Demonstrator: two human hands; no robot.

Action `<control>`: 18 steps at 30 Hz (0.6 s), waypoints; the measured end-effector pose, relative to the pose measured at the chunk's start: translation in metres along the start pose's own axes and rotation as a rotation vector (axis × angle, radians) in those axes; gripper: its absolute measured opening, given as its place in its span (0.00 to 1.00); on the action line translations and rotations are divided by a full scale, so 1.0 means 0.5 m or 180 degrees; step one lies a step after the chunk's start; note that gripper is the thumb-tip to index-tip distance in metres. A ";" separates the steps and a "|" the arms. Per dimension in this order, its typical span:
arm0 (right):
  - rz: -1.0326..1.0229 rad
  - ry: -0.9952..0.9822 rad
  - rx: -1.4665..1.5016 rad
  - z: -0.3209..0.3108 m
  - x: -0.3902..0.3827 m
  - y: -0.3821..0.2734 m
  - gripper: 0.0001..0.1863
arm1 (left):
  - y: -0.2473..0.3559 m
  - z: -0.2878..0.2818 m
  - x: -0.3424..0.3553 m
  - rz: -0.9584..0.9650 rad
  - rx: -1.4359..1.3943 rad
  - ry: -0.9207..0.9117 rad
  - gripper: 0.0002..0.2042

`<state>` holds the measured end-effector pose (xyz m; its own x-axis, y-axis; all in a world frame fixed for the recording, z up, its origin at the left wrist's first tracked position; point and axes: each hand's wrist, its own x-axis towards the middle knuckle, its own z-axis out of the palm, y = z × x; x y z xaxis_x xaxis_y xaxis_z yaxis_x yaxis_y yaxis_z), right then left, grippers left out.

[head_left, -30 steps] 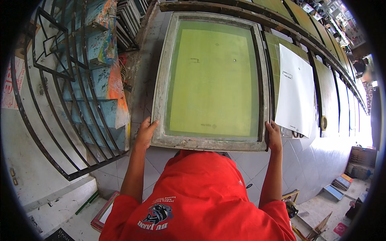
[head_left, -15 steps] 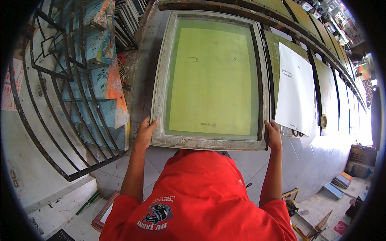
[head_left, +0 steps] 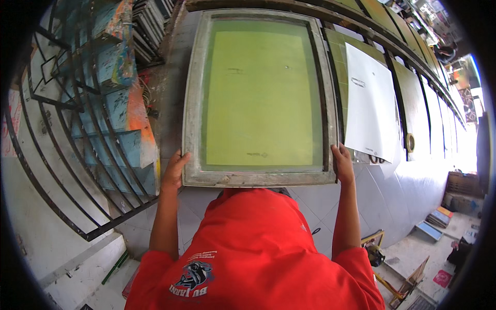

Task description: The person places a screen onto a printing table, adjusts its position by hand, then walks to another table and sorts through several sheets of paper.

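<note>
I hold a worn greyish screen frame level in front of me, with green-yellow mesh across it and faint marks on the mesh. My left hand grips its lower left side, thumb on the rim, and my right hand grips the lower right side, fingers wrapped round the edge. A white paper sheet with small black marks lies on olive panels just right of the frame.
A metal rack with panels runs along the top and right, a tape roll near it. Black bars and paint-stained blue steps stand left, stacked frames behind. Objects lie on a white surface lower right.
The screen frame and both my hands have shifted left and slightly upward in the picture, and the surroundings have shifted left too. Both grips are unchanged.
</note>
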<state>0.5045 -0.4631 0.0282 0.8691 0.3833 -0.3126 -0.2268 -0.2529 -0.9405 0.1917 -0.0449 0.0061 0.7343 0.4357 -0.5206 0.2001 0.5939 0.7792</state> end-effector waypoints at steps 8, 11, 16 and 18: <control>-0.0710 0.0922 -0.1890 0.009 -0.009 0.008 0.23 | -0.003 0.011 -0.001 0.0183 -0.0167 -0.0124 0.21; -0.1216 0.0862 -0.3001 0.054 -0.056 -0.056 0.25 | 0.008 0.025 -0.017 0.0248 0.0066 0.0145 0.20; -0.1644 0.0293 -0.4197 0.106 -0.111 -0.071 0.24 | 0.005 0.028 -0.014 0.0681 0.0648 0.0385 0.20; -0.1386 0.0232 -0.4033 0.104 -0.106 -0.056 0.22 | 0.021 0.056 -0.024 0.0755 0.0805 0.0445 0.22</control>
<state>0.4420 -0.4303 0.0644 0.7961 0.6046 0.0238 0.5985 -0.7811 -0.1781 0.2030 -0.0629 0.0304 0.6873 0.6396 -0.3443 0.2018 0.2872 0.9364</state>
